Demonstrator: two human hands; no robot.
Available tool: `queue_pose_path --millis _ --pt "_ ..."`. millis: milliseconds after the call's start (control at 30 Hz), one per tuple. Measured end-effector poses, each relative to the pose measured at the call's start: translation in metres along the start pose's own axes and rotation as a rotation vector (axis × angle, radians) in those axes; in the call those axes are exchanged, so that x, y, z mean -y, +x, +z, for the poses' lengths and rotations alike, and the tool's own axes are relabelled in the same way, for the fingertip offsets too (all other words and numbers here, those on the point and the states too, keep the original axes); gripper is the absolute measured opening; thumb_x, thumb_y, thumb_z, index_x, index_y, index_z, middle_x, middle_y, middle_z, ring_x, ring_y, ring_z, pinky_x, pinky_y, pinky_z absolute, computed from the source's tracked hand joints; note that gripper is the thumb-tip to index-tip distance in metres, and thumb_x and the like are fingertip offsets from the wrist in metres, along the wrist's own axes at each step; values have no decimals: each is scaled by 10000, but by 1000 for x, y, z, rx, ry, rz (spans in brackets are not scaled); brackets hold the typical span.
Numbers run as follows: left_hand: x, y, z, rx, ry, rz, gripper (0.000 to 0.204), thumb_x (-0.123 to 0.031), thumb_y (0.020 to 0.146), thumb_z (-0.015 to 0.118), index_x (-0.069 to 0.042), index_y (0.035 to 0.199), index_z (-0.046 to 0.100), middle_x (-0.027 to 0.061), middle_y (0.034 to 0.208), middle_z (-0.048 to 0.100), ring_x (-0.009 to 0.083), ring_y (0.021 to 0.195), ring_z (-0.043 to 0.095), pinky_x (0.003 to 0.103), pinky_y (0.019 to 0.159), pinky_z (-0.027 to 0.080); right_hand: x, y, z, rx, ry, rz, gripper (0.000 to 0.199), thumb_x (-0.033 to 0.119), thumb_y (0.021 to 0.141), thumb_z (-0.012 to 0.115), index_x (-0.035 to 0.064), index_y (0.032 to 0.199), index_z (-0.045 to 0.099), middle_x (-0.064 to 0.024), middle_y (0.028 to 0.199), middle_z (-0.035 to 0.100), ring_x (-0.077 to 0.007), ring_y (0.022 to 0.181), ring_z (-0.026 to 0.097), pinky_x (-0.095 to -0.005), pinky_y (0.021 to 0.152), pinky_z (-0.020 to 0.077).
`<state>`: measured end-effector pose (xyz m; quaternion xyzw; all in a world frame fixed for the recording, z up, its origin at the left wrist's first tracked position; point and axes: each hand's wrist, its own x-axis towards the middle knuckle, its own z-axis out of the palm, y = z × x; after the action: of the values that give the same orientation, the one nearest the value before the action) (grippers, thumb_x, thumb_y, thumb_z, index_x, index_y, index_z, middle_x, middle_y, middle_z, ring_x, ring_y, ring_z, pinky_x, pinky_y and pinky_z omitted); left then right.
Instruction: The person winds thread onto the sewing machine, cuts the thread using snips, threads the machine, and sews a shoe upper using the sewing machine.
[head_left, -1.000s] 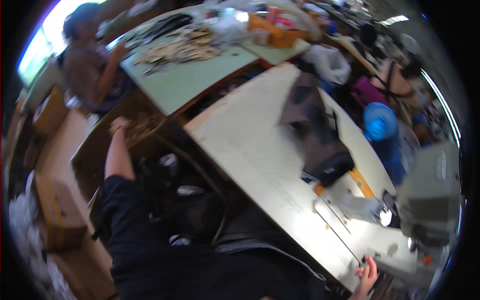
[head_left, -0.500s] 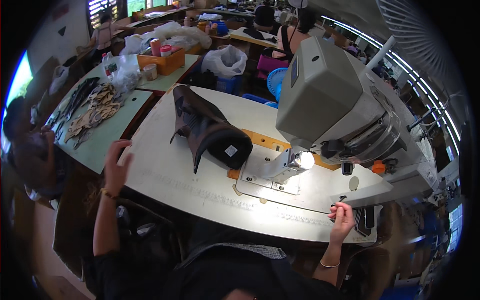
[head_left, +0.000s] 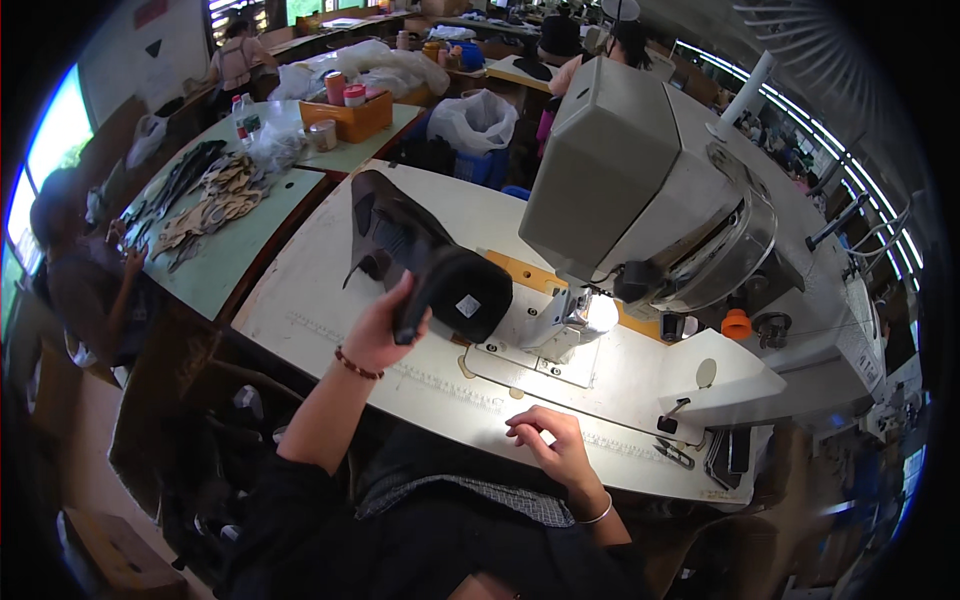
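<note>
Dark brown leather shoe uppers (head_left: 395,222), with black lining and a small white square label, lie on the white sewing table left of the needle area. My left hand (head_left: 378,330) is closed round the near edge of one dark upper, blurred by motion. Close to the table's front edge, my right hand (head_left: 555,445) hovers with its fingers loosely bent and thumb apart, nothing visible in it. To its right rest small thread snips (head_left: 675,454). The grey sewing machine (head_left: 620,170) stands over the table, its lamp lighting the metal needle plate.
A green side table (head_left: 260,235) at the left bears cut pieces (head_left: 215,200) in tan and dark. Behind it stand an orange box (head_left: 350,120) and a white-lined bin (head_left: 475,125). A co-worker (head_left: 90,260) sits at the far left. Dark flat items (head_left: 728,455) lie at the right corner.
My left hand has come in from the table's left edge and taken hold of an upper. My right hand has moved left, away from the snips, which now lie on the table.
</note>
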<state>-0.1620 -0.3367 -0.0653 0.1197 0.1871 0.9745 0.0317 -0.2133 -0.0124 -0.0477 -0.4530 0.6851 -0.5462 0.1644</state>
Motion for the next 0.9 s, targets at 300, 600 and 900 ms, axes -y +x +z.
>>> queue_pose_path --millis 300,600,900 --pt "123 1 66 -505 596 474 174 -145 922 623 -11 1032 635 42 989 671 109 889 624 256 783 512 19 31 5 -177 468 86 273 90 990 434 -46 1216 504 -88 924 583 -115 703 588 -228 646 471" --pt "126 -2 81 -530 831 450 249 -249 948 591 -8 918 648 -8 831 646 46 730 581 200 673 480 144 -16 -47 -937 163 -1692 359 481 948 385 145 921 509 -35 874 479 -218 918 464 -376 780 337" --pt "140 15 98 -598 834 399 479 -406 972 507 -21 695 577 -3 603 532 59 549 517 219 548 468 220 -11 -33 -518 193 -1747 351 236 934 457 38 1219 514 -77 1249 531 -257 1181 434 -363 920 346"
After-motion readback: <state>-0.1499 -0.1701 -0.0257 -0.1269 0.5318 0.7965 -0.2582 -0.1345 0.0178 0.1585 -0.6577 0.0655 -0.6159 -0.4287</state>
